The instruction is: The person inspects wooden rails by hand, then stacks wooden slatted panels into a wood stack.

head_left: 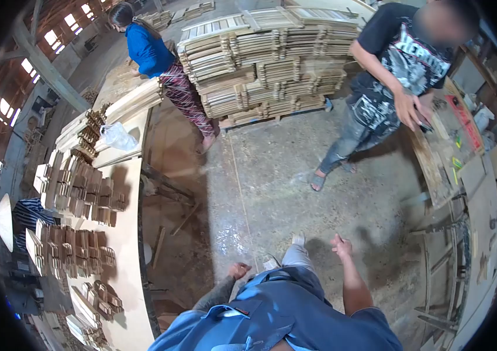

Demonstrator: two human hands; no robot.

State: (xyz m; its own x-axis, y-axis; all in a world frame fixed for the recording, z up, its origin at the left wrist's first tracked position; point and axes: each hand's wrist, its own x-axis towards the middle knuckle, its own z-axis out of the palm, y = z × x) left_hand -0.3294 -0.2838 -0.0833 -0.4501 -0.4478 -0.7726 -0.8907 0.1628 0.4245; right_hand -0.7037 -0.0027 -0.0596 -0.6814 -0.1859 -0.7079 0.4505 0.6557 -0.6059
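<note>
My left hand (239,269) hangs low in front of my body, its fingers curled; what it holds, if anything, is too small to make out. To its right, my right hand (340,245) is raised over the concrete floor (278,175), with its fingers partly bent and nothing visible in them. Neither hand touches the furniture. The left hand is nearer the long table (134,251), which bears several bundles of wooden pieces (73,251).
Tall stacks of wooden slats (266,64) stand ahead. A person in blue (149,50) stands at the far table; another in black (406,52) stands by the right workbench (430,164). A person in a conical hat (4,222) is beyond the left table.
</note>
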